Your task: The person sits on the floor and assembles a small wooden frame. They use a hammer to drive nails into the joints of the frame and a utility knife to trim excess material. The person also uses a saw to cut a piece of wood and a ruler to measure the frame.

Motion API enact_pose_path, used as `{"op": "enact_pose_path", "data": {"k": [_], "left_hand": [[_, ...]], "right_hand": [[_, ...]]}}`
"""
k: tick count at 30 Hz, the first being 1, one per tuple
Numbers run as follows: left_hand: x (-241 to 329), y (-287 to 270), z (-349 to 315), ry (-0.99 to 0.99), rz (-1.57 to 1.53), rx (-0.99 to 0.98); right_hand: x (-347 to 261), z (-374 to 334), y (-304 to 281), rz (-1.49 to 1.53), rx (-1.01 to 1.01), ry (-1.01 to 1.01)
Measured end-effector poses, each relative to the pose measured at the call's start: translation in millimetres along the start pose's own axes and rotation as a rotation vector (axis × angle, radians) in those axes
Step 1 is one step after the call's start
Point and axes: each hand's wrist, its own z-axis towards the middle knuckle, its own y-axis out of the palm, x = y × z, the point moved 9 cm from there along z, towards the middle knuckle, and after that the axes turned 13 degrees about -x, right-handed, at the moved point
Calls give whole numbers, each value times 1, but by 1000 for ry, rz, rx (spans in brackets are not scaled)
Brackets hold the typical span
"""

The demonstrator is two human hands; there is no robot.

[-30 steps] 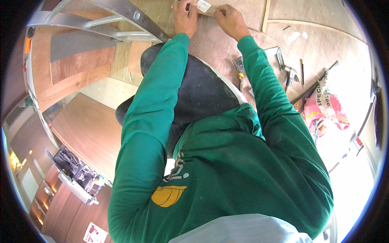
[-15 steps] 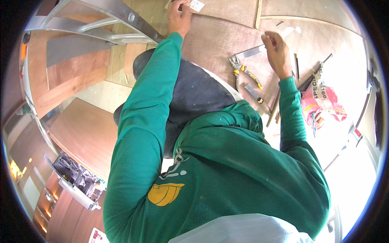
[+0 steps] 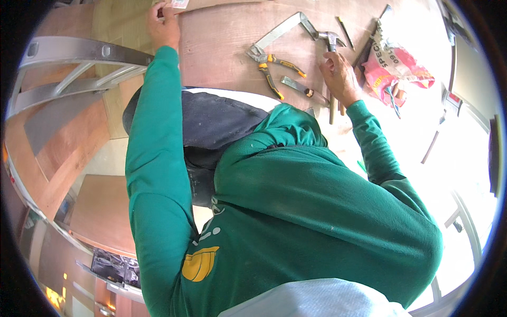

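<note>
My right hand (image 3: 342, 78) is closed around the handle of a claw hammer (image 3: 331, 39), whose metal head points away from me. My left hand (image 3: 165, 27) is stretched far forward at the top edge of the view. Its fingers are pinched together beside a small white printed label (image 3: 179, 3) on the wooden surface; what they hold cannot be made out. Yellow-and-black pliers (image 3: 271, 70) lie open between my hands. Touching their jaws is a bent flat metal bar (image 3: 280, 33). A chisel (image 3: 297, 85) rests closer to my knee.
A pink and white plastic bag (image 3: 396, 71) lies right of my right hand, beside a long dark tool (image 3: 372, 39). A thin black stick (image 3: 345, 31) is on the plywood (image 3: 216, 47). An aluminium ladder (image 3: 79, 53) stands at my left, above wooden panels (image 3: 103, 208).
My right hand has come down onto the hammer handle and closed; before, it hovered over the tools. The whole view has shifted, while my left hand stays at the label.
</note>
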Motion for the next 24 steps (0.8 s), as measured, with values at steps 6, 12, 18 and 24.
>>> {"op": "enact_pose_path", "data": {"k": [6, 12, 18, 24], "left_hand": [[-13, -5, 3, 48, 79, 58], [8, -11, -2, 100, 89, 69], [22, -21, -8, 99, 44, 42], [21, -18, -2, 70, 3, -20]], "right_hand": [[81, 0, 31, -61, -177, 383], [43, -10, 6, 373, -45, 373], [-161, 56, -30, 156, 0, -236], [-292, 141, -6, -61, 97, -565]]}}
